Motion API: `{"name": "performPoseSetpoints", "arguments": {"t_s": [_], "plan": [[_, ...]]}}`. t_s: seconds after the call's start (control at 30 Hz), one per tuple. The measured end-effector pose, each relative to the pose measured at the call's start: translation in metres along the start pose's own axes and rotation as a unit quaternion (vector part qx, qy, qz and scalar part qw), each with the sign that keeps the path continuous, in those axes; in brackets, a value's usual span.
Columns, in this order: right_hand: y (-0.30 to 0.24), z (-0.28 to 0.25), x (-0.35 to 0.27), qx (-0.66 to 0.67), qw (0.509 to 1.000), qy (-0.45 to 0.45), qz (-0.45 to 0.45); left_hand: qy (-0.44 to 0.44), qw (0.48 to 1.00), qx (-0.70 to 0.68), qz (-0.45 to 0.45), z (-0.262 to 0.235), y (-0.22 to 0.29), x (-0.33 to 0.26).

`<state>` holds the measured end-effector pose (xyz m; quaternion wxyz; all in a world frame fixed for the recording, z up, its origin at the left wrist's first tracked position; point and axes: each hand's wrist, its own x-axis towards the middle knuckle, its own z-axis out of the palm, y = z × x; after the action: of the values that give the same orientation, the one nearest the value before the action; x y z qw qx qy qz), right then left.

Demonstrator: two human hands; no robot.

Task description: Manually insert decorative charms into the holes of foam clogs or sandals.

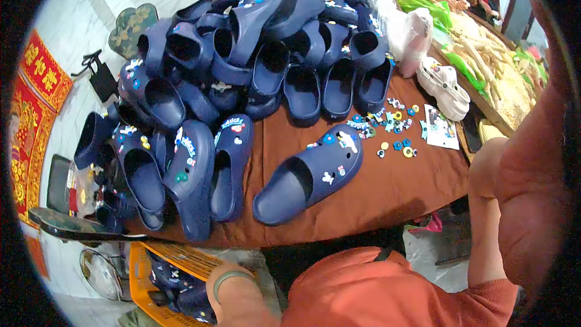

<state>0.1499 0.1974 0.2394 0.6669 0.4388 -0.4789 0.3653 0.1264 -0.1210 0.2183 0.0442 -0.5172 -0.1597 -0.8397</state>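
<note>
A dark blue clog (308, 175) with small coloured charms on its upper lies alone on the brown cloth (375, 200), toe pointing up and right. My left hand (226, 270), below a bangle at the wrist, is down by the orange crate (145, 278); its fingers are hidden. Very close and blurred at the right rim, my right hand (535, 194) is raised off the table, and its fingers cannot be made out. Left of the single clog, more decorated clogs (192, 175) stand propped up. Loose charms (399, 124) lie scattered beside a printed card (440, 127).
A high heap of blue clogs (266, 42) covers the back of the table. One white clog (445, 88) sits at the right, near a bagged shoe (414, 42). Two people work at another table (484, 60) piled with pale material. More clogs fill the crate below.
</note>
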Motion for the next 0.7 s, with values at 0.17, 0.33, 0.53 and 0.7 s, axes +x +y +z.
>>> {"name": "performPoseSetpoints", "arguments": {"t_s": [0.17, 0.33, 0.53, 0.7], "plan": [[0.015, 0.013, -0.008, 0.033, 0.998, -0.03, 0.046, 0.012, 0.998, 0.035, 0.051, 0.021, -0.02, -0.014], [0.063, -0.085, 0.028, 0.038, 0.993, -0.079, 0.084, -0.076, 0.979, -0.011, -0.188, 0.021, -0.035, -0.019], [0.054, -0.168, 0.085, 0.035, 0.979, -0.164, 0.119, -0.191, 0.877, -0.104, -0.429, -0.024, -0.064, 0.022], [-0.028, -0.115, 0.036, 0.043, 0.97, -0.156, 0.184, -0.208, 0.823, 0.206, -0.487, -0.053, -0.075, 0.054]]}}
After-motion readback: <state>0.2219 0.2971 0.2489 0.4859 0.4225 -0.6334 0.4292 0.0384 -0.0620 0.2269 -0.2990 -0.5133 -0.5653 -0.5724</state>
